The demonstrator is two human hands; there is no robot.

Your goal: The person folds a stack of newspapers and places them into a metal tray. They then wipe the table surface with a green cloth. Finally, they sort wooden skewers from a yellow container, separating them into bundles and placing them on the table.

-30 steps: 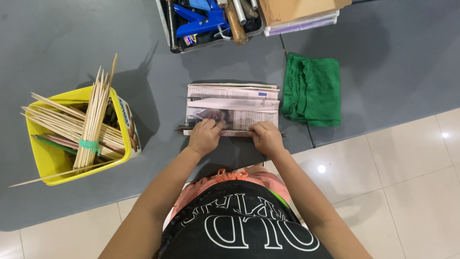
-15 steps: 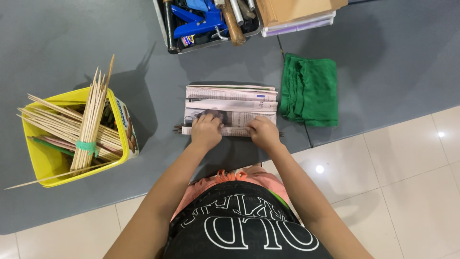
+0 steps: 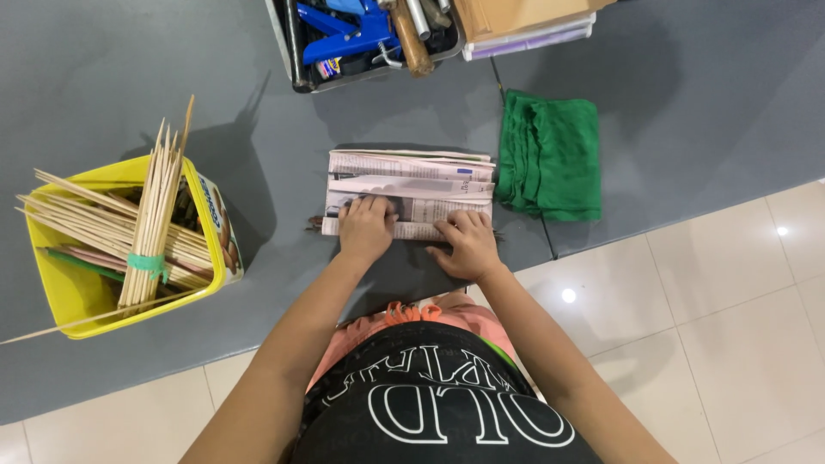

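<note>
Left hand: the left hand (image 3: 365,228) lies palm down on the near edge of the folded newspaper (image 3: 411,191), fingers curled slightly and pressing the paper flat, nothing pinched that can be seen
Right hand: the right hand (image 3: 467,245) also rests on the near edge, just to the right of the other, fingers spread a little and bent at the knuckles, pressing down
Gap between hands: small, the two are near but not touching
Newspaper: a grey printed bundle folded into long layered strips, lying flat on the grey table (image 3: 687,103) right in front of the person; dark thin ends stick out at its left edge (too small to tell what they are)
Green cloth: a folded green cloth (image 3: 550,155) lies just beside the newspaper on its right, close but whether they touch cannot be told
Yellow tub: a yellow tub (image 3: 60,296) stands well apart on the left, near the table edge
Sticks: wooden sticks (image 3: 159,215) fill the tub, one bundle tied with a green band and standing nearly upright, others lying across the rim
Tool tray: a dark tool tray (image 3: 296,64) at the far side holds blue tools and a wooden handle
Box: a cardboard box (image 3: 507,15) sits just to the right of the tray
Floor: pale tiles (image 3: 730,344) lie below the table edge
</note>
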